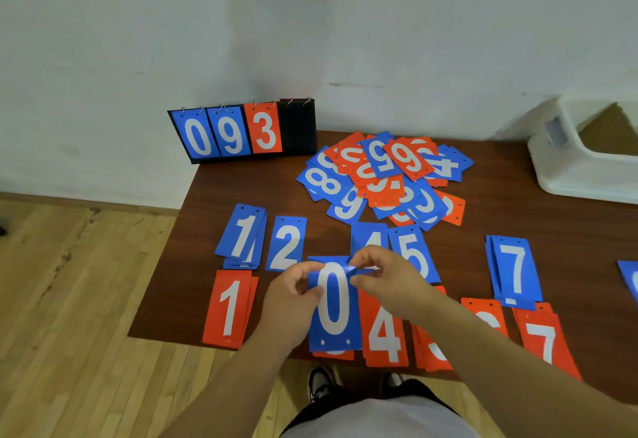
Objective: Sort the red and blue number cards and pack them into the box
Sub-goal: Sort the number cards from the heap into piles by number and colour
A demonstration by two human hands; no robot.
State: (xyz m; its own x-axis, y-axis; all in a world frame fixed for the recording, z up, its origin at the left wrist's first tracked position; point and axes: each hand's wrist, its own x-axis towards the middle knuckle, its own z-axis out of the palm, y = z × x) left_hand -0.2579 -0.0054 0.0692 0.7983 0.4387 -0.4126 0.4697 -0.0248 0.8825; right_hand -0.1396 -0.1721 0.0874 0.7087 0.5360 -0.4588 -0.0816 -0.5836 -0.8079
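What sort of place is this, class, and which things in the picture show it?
Probably a plain indoor room, perhaps a sports or activity hall: a wooden plank floor, a bare white wall, and a dark table carrying a flip scoreboard and loose number cards.

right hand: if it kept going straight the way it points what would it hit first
Likely the left hand, close across the top of the blue number card marked 0 that it and the right hand pinch. Beyond it lies the blue card marked 2; depth is unclear.
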